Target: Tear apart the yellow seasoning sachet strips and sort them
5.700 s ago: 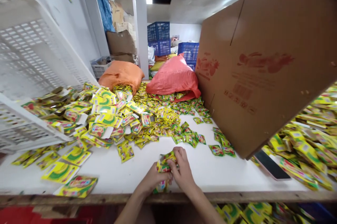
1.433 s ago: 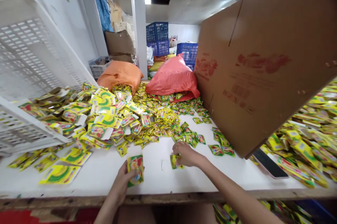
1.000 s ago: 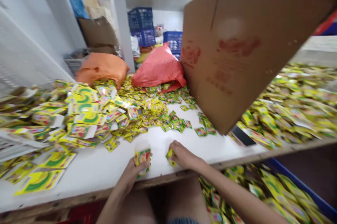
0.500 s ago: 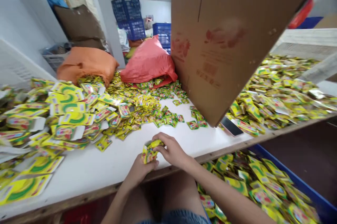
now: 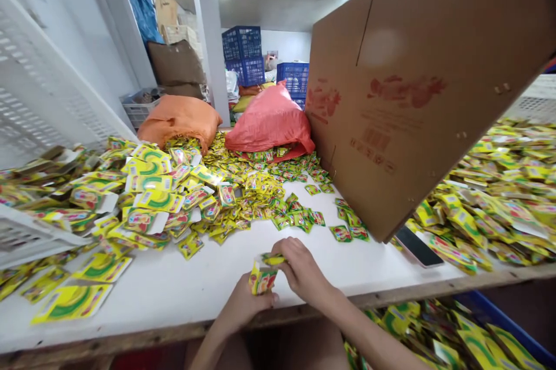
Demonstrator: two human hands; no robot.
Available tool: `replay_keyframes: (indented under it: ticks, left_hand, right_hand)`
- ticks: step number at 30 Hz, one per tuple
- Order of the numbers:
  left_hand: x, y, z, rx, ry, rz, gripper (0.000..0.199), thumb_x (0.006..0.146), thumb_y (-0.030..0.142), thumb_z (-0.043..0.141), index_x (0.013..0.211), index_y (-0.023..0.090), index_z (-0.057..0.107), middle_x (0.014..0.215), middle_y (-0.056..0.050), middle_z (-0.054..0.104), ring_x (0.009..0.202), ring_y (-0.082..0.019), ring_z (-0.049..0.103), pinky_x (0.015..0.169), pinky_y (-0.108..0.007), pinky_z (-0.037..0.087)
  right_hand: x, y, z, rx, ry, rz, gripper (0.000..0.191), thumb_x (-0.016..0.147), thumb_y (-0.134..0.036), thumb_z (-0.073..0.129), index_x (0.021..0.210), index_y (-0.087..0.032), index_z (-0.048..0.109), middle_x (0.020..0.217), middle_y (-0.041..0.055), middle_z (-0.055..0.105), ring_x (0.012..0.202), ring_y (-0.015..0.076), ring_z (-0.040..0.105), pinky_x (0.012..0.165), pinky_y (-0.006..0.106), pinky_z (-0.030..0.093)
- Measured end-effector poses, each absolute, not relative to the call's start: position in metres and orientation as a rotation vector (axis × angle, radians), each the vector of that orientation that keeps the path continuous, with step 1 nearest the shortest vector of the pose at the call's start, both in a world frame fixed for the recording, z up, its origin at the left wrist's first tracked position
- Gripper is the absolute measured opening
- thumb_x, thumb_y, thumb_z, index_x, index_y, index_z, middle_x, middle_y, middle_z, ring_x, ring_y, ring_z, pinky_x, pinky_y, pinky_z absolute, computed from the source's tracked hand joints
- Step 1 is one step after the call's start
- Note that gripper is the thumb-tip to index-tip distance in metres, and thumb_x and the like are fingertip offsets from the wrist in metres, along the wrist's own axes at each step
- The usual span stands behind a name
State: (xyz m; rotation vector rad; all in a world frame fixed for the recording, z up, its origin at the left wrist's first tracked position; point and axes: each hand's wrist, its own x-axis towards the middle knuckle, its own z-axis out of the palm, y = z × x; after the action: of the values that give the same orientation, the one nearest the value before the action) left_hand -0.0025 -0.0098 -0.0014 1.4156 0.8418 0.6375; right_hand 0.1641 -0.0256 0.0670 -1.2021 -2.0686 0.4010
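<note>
My left hand (image 5: 243, 301) is closed around a small yellow printed box (image 5: 263, 281), held upright above the white table's front edge. At the box's open top, my right hand (image 5: 305, 271) pinches a small yellow-green sachet (image 5: 272, 259). The fingers of that hand partly hide the sachet, and I cannot tell how far it is inside the box. Behind my hands lie loose green and yellow sachets (image 5: 299, 218) on the table. To the left is a heap of flat yellow boxes (image 5: 156, 201), some with white flaps open.
A large cardboard sheet or carton (image 5: 391, 109) leans at the right, with a phone (image 5: 419, 246) by its lower corner. Sachets spill from a red sack (image 5: 269, 121) and an orange sack (image 5: 180, 118). More boxes (image 5: 508, 185) lie right; a blue bin (image 5: 490, 312) of boxes stands below the table.
The view has tilted up and shifted left, so things appear lower and further right. My right hand's sachet sits at the box's top, and the box is turned slightly more upright.
</note>
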Motion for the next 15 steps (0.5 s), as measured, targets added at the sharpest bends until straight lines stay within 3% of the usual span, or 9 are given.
replay_keyframes:
  ticks: [4,8,11,15]
  left_hand:
    - [-0.002,-0.01,0.001,1.358,0.813,0.653,0.019,0.058,0.016,0.064,0.067,0.016,0.047,0.06,0.006,0.04,0.057,-0.009,0.033,0.052,-0.021,0.026]
    - [-0.001,-0.009,0.0,1.318,0.818,0.646,0.017,0.059,0.019,0.063,0.069,0.015,0.049,0.06,0.006,0.042,0.056,-0.009,0.034,0.052,-0.021,0.027]
    - [0.0,-0.009,-0.002,1.313,0.854,0.671,0.014,0.061,0.02,0.062,0.067,0.015,0.05,0.058,0.006,0.042,0.055,-0.009,0.034,0.05,-0.02,0.027]
    - [0.0,-0.011,0.0,1.282,0.809,0.756,0.015,0.06,0.015,0.061,0.073,0.014,0.054,0.065,0.004,0.051,0.06,-0.011,0.042,0.056,-0.021,0.034]
  right_hand:
    - [0.163,-0.028,0.083,-1.175,-2.316,0.489,0.028,0.072,-0.001,0.047,0.091,-0.02,0.052,0.085,0.0031,0.059,0.085,0.0191,0.05,0.077,0.031,0.037]
    - [0.163,-0.025,0.088,-1.233,-2.204,0.697,0.036,0.073,-0.003,0.048,0.103,-0.022,0.045,0.089,0.0021,0.059,0.084,0.0173,0.052,0.074,0.028,0.039]
    - [0.155,-0.022,0.078,-1.327,-1.981,0.728,0.026,0.076,-0.007,0.051,0.096,-0.022,0.046,0.082,0.0001,0.057,0.074,0.015,0.052,0.067,0.025,0.04]
    - [0.138,-0.028,0.065,-1.38,-1.989,0.447,0.009,0.077,-0.012,0.054,0.082,-0.02,0.055,0.088,0.0037,0.055,0.087,0.0197,0.047,0.077,0.032,0.037]
